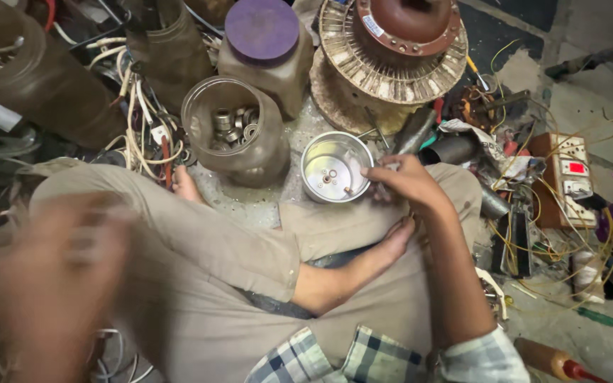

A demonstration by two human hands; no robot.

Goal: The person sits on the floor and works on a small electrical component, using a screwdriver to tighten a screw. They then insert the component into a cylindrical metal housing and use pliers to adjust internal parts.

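The person sits cross-legged on the floor, and a shallow round metal cup [335,168] stands just in front of the knees, its open side up, with a small hub at the centre of its base. The right hand [407,183] is at the cup's right rim, fingers drawn together around something thin; what it pinches is too small to make out. The left hand [54,284], well left of the cup, is a motion blur, so whether it is spread or closed cannot be told.

Just left of the cup stands a clear plastic jar [234,131] holding bearings. Beyond the cup lies a large motor stator [390,53] with a rusty hub, and a purple-lidded jar [264,42] stands beside that. Well right of the cup sits a switch board [565,177] among yellow wires.

The cup looks like thin, stiff sheet metal: probably light, smooth and somewhat slippery. The rim, taken between thumb and fingers, seems the safest hold.
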